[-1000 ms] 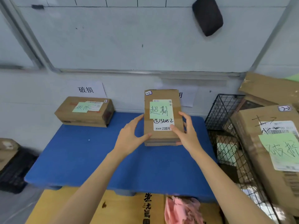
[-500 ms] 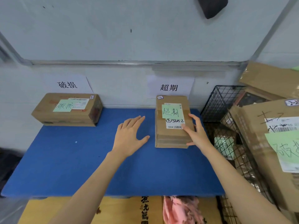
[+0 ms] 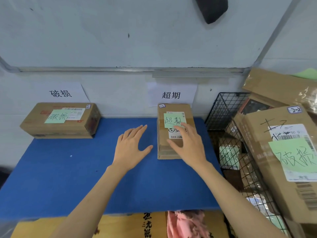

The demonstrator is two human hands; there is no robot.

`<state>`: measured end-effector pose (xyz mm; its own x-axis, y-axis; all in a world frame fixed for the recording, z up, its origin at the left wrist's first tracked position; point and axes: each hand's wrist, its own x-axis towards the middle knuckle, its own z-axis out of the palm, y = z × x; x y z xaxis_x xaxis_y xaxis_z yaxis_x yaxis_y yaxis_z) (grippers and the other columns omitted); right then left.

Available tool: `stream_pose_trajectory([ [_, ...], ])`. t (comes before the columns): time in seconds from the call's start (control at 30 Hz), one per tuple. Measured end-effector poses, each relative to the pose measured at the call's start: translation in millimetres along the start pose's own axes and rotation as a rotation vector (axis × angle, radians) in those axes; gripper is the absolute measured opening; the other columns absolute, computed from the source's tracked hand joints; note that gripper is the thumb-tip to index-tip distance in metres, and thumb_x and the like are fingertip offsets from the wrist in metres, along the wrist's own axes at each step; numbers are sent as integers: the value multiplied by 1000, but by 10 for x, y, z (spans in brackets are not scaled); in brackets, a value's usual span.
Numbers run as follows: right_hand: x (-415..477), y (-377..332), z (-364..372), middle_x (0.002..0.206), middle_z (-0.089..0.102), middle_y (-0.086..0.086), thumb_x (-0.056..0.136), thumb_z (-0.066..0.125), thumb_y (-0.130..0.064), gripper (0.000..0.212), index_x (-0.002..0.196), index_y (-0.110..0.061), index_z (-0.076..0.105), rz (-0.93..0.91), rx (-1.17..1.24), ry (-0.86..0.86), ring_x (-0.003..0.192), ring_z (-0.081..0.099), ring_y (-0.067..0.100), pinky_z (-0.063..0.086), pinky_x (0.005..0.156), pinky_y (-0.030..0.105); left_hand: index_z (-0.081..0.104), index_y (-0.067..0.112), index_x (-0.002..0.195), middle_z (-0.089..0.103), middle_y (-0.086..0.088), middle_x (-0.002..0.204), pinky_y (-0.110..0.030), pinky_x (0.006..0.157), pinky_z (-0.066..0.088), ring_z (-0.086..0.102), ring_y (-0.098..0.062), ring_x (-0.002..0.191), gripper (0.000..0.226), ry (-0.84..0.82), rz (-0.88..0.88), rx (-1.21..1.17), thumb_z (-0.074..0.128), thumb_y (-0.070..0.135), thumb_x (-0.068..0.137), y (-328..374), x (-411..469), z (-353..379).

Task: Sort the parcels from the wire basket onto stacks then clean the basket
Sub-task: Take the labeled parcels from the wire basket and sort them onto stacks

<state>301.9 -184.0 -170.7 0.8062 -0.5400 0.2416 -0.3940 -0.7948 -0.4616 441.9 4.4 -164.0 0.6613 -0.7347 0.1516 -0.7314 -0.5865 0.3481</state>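
Your right hand (image 3: pixel 188 148) rests flat, fingers straight, on the parcel (image 3: pixel 173 134) lying at the blue mat's (image 3: pixel 68 177) back right, beside the wire basket (image 3: pixel 226 115). Your left hand (image 3: pixel 131 148) hovers spread, holding nothing.

Flat blue counter (image 3: pixel 68 177), back edge against the wall. Two items on it. A wide brown cardboard parcel with a green handwritten note (image 3: pixel 60 121) lies flat at back-left. A narrower brown cardboard parcel with a green note and white label (image 3: pixel 162 134) sits back-right, long axis front-to-back. Well apart. A small white speck (image 3: pixel 70 155) lies on the left half.
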Motion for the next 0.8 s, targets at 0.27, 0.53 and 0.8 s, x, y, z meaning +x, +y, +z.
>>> stream_pose_trajectory([
  [0.27,-60,-246,258,152,38,-3,91,54,-61,59,141,-32,47,-26,-81,-22,146,26,19,18,119,51,31,32,153,43,10,151,-34,114,24,35,-15,138,84,17,-21,-16,31,69,78,40,-62,12],
  [0.53,-25,73,84,147,43,-3,88,45,-62,58,136,-31,53,-25,-123,-12,142,34,20,25,117,53,32,32,152,44,11,149,-34,113,23,36,-14,137,84,1,-16,-15,29,70,77,70,-56,43],
  [0.8,86,628,-227,144,45,-2,89,61,-51,52,135,-30,54,15,-153,-23,139,36,19,28,115,49,34,31,152,44,11,150,-31,114,22,37,-12,137,82,1,-17,-45,32,67,78,139,-70,80],
])
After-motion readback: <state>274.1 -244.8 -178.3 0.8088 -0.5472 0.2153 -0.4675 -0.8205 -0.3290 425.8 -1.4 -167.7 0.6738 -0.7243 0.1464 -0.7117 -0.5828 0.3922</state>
